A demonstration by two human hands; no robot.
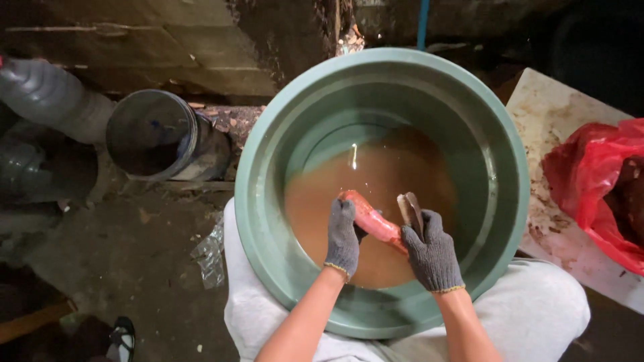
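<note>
**Red fish held over the basin's brown water**

We hold a reddish-pink fish (370, 218) slantwise, its upper end up and to the left, its lower end running down to the right. It looks wet and glossy, and sits just above the murky brown water (376, 177) of the green round basin (268, 221). Beside it, upright and slightly tilted, is a dull grey blade-like tool (410, 209), its tip pointing up and touching the fish's lower part.

A red plastic bag (594, 191) lies open at the right edge of a stained white board (553, 121), its dark contents hard to make out. A crumpled clear plastic wrapper (209, 255) lies on the floor, beside the basin's left side.
</note>
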